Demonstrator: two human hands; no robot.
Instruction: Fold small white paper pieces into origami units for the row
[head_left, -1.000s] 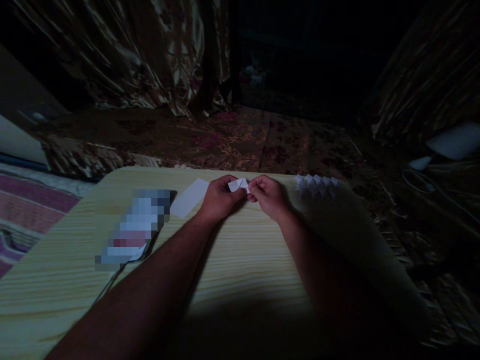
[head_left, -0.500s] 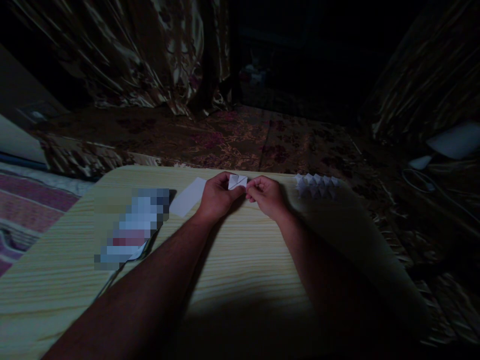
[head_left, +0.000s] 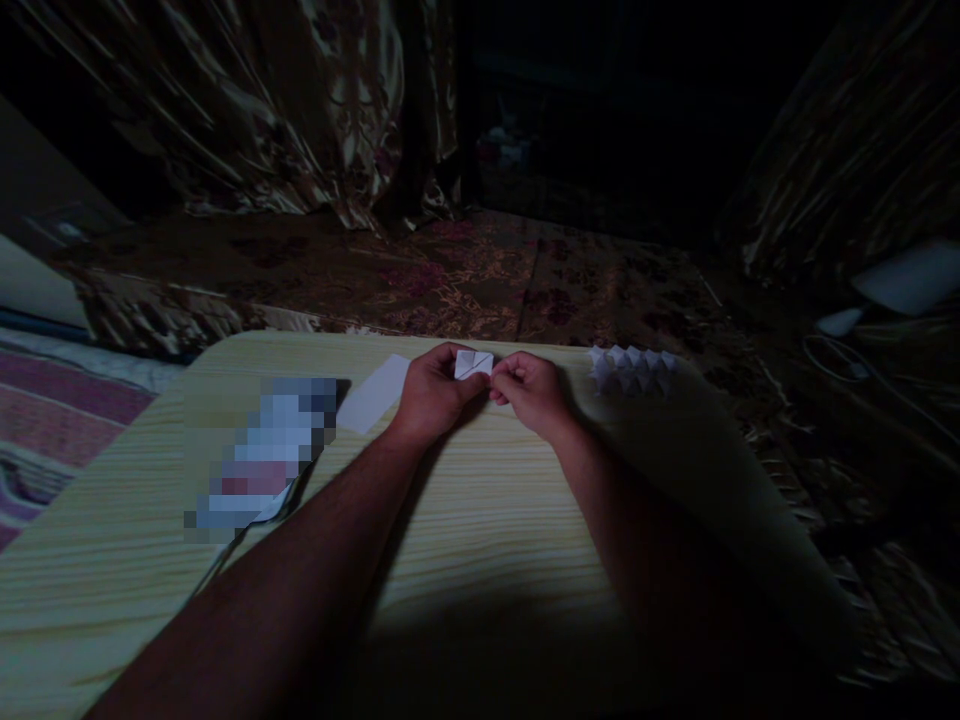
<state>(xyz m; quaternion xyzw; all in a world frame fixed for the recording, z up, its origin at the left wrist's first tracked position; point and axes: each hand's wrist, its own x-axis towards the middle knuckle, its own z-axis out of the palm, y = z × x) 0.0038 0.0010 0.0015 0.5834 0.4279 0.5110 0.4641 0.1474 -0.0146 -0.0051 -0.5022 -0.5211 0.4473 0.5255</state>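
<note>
A small folded piece of white paper (head_left: 473,363) with diagonal creases is held up near the far edge of the table. My left hand (head_left: 435,393) is closed on its left side, thumb along the lower edge. At its lower right corner my right hand (head_left: 531,388) pinches with curled fingers; the fingertips touch the paper. Left of my left hand lies a stack or sheet of white paper (head_left: 373,393). Several small pointed folded-paper pieces (head_left: 631,370) stand in rows to the right of my right hand.
The pale wood-grain table (head_left: 480,540) has a pixelated flat device (head_left: 274,450) with a cable on its left. Behind is a patterned cloth-covered ledge (head_left: 450,270) below curtains (head_left: 360,110). A white lamp-like object (head_left: 911,278) with a cord stands at right.
The view has shifted very slightly. Both hands keep the same grip on the folded paper, with almost no movement.
</note>
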